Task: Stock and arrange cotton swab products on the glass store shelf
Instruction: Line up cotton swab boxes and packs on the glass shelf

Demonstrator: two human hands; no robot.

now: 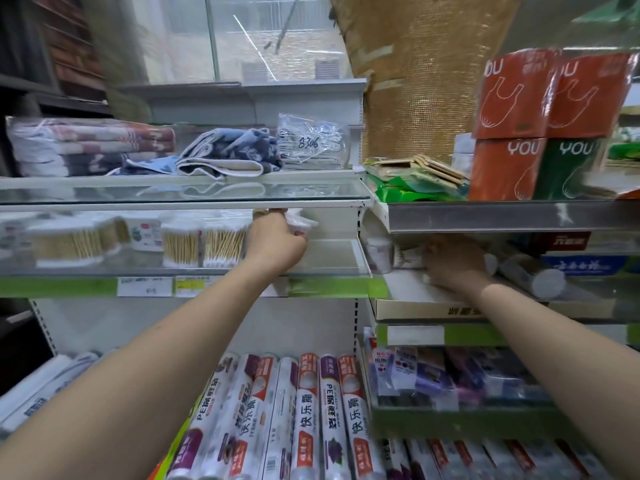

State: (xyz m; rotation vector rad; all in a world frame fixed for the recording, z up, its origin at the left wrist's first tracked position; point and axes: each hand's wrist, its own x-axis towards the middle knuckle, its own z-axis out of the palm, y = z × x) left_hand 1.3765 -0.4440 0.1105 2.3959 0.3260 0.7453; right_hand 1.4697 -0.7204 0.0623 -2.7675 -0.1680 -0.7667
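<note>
On the glass shelf [325, 270] stand several clear round tubs of wooden-stick cotton swabs [201, 242]. My left hand [275, 242] reaches in at the right end of that row and grips a white cotton swab pack [301, 225] just under the upper glass shelf. My right hand [452, 263] is on the neighbouring shelf to the right, fingers curled over a small white pack [410, 258]; the grip is blurred. A white swab tub [379, 254] stands just left of that hand.
Folded towels [93, 145] and a bagged item marked 8306 [311, 143] lie on the upper glass shelf. Orange and green boxes [540, 133] stand at upper right. Rolls of plastic wrap [308, 410] fill the lower shelf. A flat cardboard box [415, 308] lies under my right hand.
</note>
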